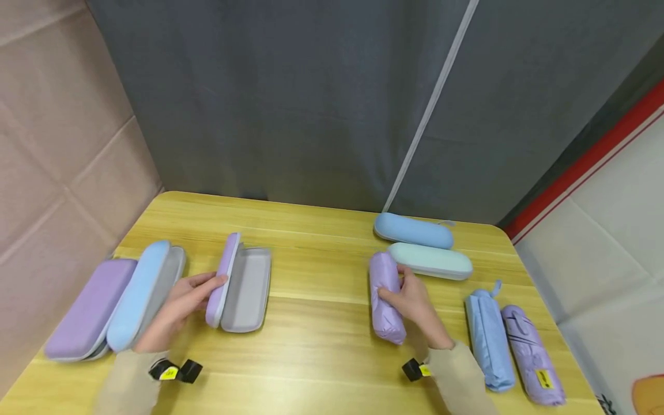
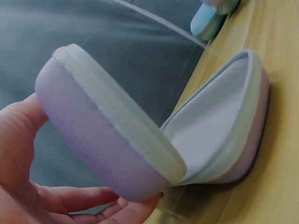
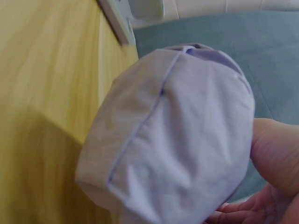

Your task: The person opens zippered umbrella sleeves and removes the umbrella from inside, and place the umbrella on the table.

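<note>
My left hand [image 1: 185, 304] pinches the raised lid [image 2: 100, 126] of a purple hard-shell case [image 1: 246, 291]. The case lies open on the table, and its grey-lined lower half [image 2: 210, 121] faces up with nothing in it. Over to the right, my right hand [image 1: 412, 298] grips a purple, rolled fabric pouch [image 1: 385, 297], with thumb and fingers on either side. A piped seam and wrinkled end of this pouch [image 3: 173, 135] fill the right wrist view. Whether it touches the table I cannot tell.
At the left stand a purple case [image 1: 93, 308] and a partly opened blue case [image 1: 139, 294]. A blue oblong case [image 1: 413, 229] and a mint one [image 1: 432, 260] lie behind my right hand. A blue pouch [image 1: 490, 340] and another purple pouch [image 1: 533, 354] are near the right edge.
</note>
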`<state>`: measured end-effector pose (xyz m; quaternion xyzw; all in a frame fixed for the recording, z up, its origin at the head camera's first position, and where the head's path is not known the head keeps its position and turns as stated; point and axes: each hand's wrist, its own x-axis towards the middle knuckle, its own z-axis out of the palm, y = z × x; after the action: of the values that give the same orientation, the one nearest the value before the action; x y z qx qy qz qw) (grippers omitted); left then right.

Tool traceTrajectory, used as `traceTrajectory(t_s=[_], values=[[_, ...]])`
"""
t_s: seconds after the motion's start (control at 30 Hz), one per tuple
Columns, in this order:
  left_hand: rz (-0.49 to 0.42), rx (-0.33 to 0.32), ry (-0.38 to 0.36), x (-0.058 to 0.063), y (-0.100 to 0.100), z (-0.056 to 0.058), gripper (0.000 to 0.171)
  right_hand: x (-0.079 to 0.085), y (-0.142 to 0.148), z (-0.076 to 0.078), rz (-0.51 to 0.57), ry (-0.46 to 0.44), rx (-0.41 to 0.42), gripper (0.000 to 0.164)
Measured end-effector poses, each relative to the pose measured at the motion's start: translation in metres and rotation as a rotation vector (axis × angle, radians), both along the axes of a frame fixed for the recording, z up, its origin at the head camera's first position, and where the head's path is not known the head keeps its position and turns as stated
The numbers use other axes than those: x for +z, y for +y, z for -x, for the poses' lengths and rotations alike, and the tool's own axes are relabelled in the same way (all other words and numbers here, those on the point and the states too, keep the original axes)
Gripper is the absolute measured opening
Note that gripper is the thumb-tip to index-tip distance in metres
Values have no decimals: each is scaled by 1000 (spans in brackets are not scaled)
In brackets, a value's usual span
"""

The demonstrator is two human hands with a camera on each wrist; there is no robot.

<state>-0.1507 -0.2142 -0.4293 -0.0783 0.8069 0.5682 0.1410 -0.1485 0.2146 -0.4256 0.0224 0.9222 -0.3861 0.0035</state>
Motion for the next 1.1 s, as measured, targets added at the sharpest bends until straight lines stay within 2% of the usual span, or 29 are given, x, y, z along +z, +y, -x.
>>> traceTrajectory(t_s=[0.17,0.27,0.37,0.57,0.7,0.83,1.1], values=[[125,-2,15,7,-9,-4,79,1,22,-19,-35,-34,-30,61],[232,6,44,11,-13,-7,82,2,32,-30,-75,-52,-29,61],[347,5,88,16,-14,-10,84,3,42,-39,-115,-72,-39,63],[631,1,243,19,-14,-15,76,3,65,-52,-180,-95,-99,70],[757,15,290,19,-12,-18,81,1,79,-58,-254,-118,-141,76],[829,42,313,16,-7,-20,78,-4,92,-64,-345,-125,-198,78],[881,82,293,10,4,-19,79,-5,110,-67,-385,-193,-241,86]])
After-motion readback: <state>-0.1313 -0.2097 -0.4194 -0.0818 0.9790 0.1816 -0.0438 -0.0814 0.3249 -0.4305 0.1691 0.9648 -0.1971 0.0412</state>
